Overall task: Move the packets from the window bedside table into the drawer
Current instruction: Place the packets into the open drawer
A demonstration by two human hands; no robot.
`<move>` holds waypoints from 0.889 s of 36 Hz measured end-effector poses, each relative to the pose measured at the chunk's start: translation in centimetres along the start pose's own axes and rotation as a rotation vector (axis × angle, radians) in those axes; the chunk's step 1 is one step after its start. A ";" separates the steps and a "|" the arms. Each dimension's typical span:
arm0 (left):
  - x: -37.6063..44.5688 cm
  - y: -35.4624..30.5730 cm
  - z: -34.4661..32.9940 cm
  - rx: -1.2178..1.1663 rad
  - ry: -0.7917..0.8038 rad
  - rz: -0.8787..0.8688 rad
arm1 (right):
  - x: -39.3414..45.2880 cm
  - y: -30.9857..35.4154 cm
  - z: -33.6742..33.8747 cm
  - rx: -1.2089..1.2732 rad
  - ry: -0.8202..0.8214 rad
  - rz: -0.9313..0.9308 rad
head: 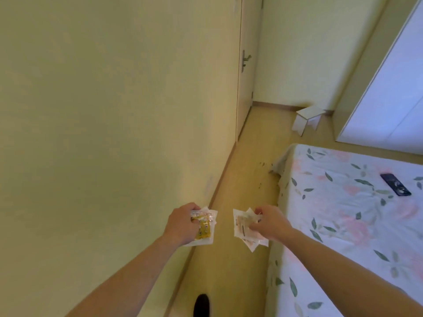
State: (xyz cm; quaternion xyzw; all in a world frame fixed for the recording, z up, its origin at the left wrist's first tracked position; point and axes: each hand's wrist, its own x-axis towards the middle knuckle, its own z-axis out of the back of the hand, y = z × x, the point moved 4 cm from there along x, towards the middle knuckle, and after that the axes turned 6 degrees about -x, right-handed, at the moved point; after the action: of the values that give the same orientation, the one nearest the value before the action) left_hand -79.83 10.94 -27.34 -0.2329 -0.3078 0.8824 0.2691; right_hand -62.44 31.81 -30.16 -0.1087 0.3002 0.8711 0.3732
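Dim yellowish room light, soft overall blur, wide-angle bending at edges, bluish glare upper right.

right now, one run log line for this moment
stage: carrying | left hand: holds packets | right hand: holds packets | drawer: not in view

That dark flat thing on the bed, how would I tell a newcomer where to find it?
Start at the bed with the floral sheet on the right. Near its far right edge lies a dark blue rectangular phone-like slab, flat on the sheet. It is the only dark, hard-edged item there among pink flowers and green leaves.
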 end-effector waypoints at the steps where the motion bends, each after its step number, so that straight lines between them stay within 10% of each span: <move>1: 1.9 -0.2 0.4 -0.002 0.001 -0.008 | 1.6 0.6 0.5 0.008 -0.005 -0.019; 32: 54.1 -30.0 -10.4 0.078 0.271 -0.289 | 36.9 -14.2 29.5 0.197 -0.207 -0.430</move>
State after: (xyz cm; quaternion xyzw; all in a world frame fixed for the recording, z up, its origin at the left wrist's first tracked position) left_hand -104.28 68.67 -27.90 -0.2924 -0.2646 0.8063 0.4408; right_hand -76.95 78.87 -28.23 -0.0434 0.3141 0.7448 0.5871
